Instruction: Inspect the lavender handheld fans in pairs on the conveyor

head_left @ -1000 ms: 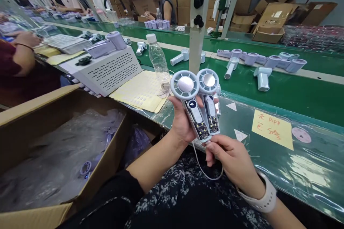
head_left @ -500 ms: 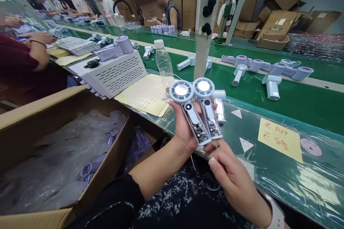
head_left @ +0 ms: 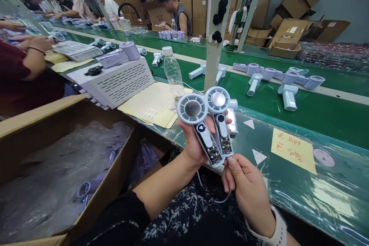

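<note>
My left hand (head_left: 191, 144) is wrapped round two light-blue handheld fans side by side, the left fan (head_left: 205, 135) and the right fan (head_left: 222, 125). Each has a round ringed head with a silvery disc, and circuit parts show along the handle. A small symbol is lit on the left fan's dark round display. At the bottom end of the right fan, my right hand (head_left: 248, 188) pinches the plug of a thin pale cable (head_left: 224, 200). The plug touches the handle's base; how deep it sits is hidden by my fingers.
A carton (head_left: 100, 196) with plastic wrapping and fans stands at left. Near it are a slotted grey box (head_left: 123, 84), yellow sheets (head_left: 147, 107) and a plastic bottle (head_left: 173, 71). More fans lie on the green belt (head_left: 325, 111). A handwritten note (head_left: 294, 150) lies right; co-workers sit beyond.
My right hand has turned and closed on the cable plug at the right fan's base. The fans have dropped slightly in view, and the left fan's disc now looks darker.
</note>
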A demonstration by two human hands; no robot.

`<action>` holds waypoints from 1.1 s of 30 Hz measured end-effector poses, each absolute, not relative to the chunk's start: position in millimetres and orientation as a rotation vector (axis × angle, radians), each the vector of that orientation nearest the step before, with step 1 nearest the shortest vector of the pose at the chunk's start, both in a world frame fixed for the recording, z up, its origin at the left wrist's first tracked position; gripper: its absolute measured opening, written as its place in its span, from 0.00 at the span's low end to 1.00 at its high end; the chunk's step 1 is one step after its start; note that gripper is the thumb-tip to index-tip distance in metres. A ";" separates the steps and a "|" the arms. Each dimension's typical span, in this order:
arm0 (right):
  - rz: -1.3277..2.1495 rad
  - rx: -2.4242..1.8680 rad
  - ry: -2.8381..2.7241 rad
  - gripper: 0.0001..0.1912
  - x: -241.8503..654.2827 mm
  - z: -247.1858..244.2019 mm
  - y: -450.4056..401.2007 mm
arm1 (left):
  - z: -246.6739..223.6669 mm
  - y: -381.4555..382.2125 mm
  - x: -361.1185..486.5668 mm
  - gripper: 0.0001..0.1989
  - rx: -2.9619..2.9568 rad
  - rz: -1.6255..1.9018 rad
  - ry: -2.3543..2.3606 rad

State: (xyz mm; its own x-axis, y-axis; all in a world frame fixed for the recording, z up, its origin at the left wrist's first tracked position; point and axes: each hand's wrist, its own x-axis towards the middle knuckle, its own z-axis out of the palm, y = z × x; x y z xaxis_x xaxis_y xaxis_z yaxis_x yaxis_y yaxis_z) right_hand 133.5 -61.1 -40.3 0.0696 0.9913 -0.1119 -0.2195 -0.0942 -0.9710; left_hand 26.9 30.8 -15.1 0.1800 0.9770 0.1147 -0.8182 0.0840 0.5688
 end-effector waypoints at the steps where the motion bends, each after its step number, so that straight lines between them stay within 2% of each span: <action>1: 1.302 -1.177 -0.960 0.25 133.7 -38.7 -59.7 | -16.7 34.4 28.2 0.38 0.581 1.357 0.321; 6: 1.152 -1.185 -0.835 0.27 127.5 -38.0 -39.0 | -22.2 63.2 40.3 0.39 0.574 1.325 0.266; 11: 1.172 -1.165 -0.855 0.27 138.2 -48.2 -27.0 | -27.3 79.0 52.1 0.40 0.588 1.262 0.324; 20: 1.299 -1.089 -1.058 0.24 164.8 -32.0 -31.8 | -6.5 56.2 50.5 0.39 0.698 1.402 0.396; 27: 1.298 -1.043 -0.825 0.26 138.9 -42.1 -37.6 | -11.0 41.7 44.4 0.40 0.773 1.516 0.420; 30: 1.286 -1.093 -0.969 0.25 141.5 -44.1 -37.7 | -16.4 39.3 44.0 0.42 0.771 1.510 0.453; 33: 1.209 -1.152 -1.356 0.20 153.2 -33.1 -41.8 | -19.5 45.3 39.2 0.41 0.699 1.493 0.490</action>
State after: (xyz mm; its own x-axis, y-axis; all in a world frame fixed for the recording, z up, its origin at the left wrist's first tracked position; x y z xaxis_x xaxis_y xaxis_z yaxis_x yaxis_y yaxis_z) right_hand 153.2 -41.8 -33.1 -0.1041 0.9927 0.0612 0.0528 0.0670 -0.9964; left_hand 39.2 45.3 -19.5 0.0416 0.9914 0.1237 -0.7254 -0.0552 0.6862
